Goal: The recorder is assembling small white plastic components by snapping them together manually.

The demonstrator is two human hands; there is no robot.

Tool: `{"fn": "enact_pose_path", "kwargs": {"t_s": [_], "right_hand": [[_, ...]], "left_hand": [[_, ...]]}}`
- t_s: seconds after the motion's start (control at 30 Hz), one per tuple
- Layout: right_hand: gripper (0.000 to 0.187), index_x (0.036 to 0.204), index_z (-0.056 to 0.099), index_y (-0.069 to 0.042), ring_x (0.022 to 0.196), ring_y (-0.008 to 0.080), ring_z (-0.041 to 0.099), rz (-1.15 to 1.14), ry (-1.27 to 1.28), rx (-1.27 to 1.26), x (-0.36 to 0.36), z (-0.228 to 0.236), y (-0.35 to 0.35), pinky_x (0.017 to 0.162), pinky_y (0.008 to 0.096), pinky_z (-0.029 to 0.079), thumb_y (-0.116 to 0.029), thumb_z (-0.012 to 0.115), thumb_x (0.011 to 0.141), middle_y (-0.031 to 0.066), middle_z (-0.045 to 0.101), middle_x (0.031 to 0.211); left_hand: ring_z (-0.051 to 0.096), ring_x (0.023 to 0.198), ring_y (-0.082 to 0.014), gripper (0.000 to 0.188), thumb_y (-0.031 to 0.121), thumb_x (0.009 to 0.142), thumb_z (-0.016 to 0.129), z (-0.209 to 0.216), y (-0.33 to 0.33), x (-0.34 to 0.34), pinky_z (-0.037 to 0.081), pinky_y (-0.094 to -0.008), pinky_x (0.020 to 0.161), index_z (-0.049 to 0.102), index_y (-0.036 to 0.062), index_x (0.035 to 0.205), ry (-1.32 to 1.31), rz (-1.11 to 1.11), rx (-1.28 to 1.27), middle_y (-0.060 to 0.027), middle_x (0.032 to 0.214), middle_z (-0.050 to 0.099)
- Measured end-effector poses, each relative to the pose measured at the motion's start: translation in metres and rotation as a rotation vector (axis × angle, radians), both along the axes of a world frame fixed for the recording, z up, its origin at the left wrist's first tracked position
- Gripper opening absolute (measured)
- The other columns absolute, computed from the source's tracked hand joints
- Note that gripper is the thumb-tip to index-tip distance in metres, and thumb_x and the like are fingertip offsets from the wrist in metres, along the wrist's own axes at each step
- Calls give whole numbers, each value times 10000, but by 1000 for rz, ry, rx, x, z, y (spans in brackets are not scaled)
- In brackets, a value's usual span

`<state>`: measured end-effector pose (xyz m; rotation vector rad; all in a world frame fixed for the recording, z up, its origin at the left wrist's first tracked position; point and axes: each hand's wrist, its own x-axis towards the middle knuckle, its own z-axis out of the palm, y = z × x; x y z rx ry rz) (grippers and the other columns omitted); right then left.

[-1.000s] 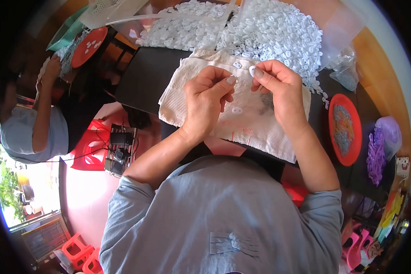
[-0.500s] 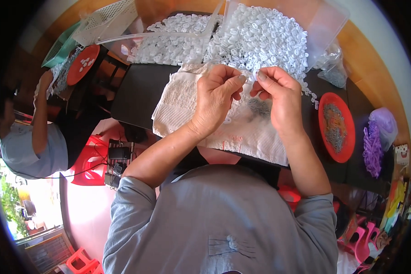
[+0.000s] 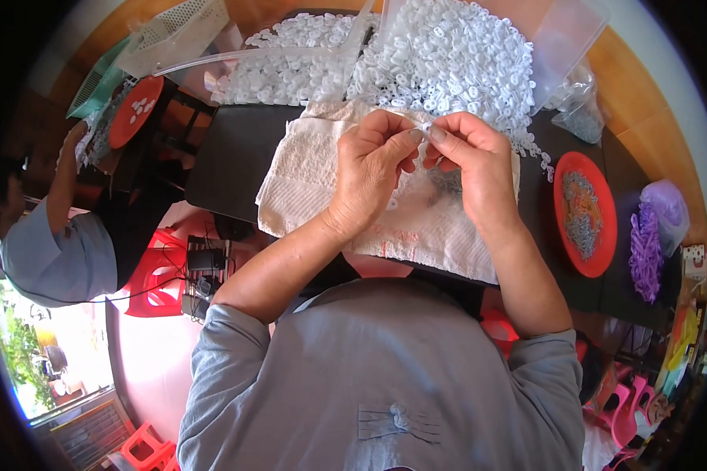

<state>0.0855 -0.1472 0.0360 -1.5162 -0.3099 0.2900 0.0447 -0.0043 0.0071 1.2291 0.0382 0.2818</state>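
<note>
My left hand (image 3: 371, 163) and my right hand (image 3: 483, 161) meet fingertip to fingertip above a cream towel (image 3: 298, 184). Between them shows a small white plastic piece (image 3: 425, 126), pinched by the right thumb and fingers. The left thumb and forefinger are pressed together against it; whatever they grip is too small to make out. Partly hidden behind the right hand, a little heap of thin grey metal bits (image 3: 445, 182) lies on the towel. One loose white piece (image 3: 392, 203) rests near the left wrist.
Beyond the towel spreads a big pile of white plastic pieces (image 3: 448, 55), beside a clear tub (image 3: 577, 39). At right are a red plate (image 3: 609, 224) of metal bits, a purple bundle (image 3: 645, 251) and a clear bag (image 3: 581, 118). A co-worker (image 3: 59, 243) sits at left near another red plate (image 3: 118, 129).
My right hand has moved slightly left, bringing the white piece against the left fingertips; the gap between the hands has closed. The view has shifted a little.
</note>
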Motion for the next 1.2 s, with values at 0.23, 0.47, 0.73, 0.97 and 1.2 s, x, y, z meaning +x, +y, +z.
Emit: {"fn": "enact_pose_path", "kwargs": {"t_s": [0.23,0.47,0.73,0.97,1.2], "right_hand": [[163,907,647,-29,686,97,590,88,-5,13,8,7,-11,623,220,408,-190,635,882,14,632,765],[181,888,640,-22,667,104,601,248,2,-9,10,8,-16,610,219,437,-202,621,892,21,636,763],[225,870,630,4,631,107,594,323,71,75,8,8,-18,585,208,436,-219,636,900,31,625,732],[233,858,638,9,617,100,573,290,32,85,5,11,-16,578,215,425,-222,658,884,31,615,713],[214,867,652,13,598,99,576,385,83,74,5,12,-21,561,214,406,-200,675,869,29,621,694]], "left_hand": [[577,594,-99,120,35,869,674,6,3,-3,413,-205,450,608,-25,949,-23,-107,-45,-56,768,635],[603,646,-102,207,-4,818,707,6,11,-4,446,-204,480,629,-25,1010,-119,-195,-3,-81,827,672],[600,659,-97,215,25,831,703,11,12,-11,449,-202,510,634,-21,1029,-163,-265,33,-75,829,676],[646,754,-129,253,-50,783,729,6,3,-13,521,-230,606,614,-18,1006,-262,-213,6,-65,841,643],[677,774,-185,246,-97,754,732,10,7,-16,585,-295,712,581,-40,940,-282,-272,15,-112,839,651]]}}
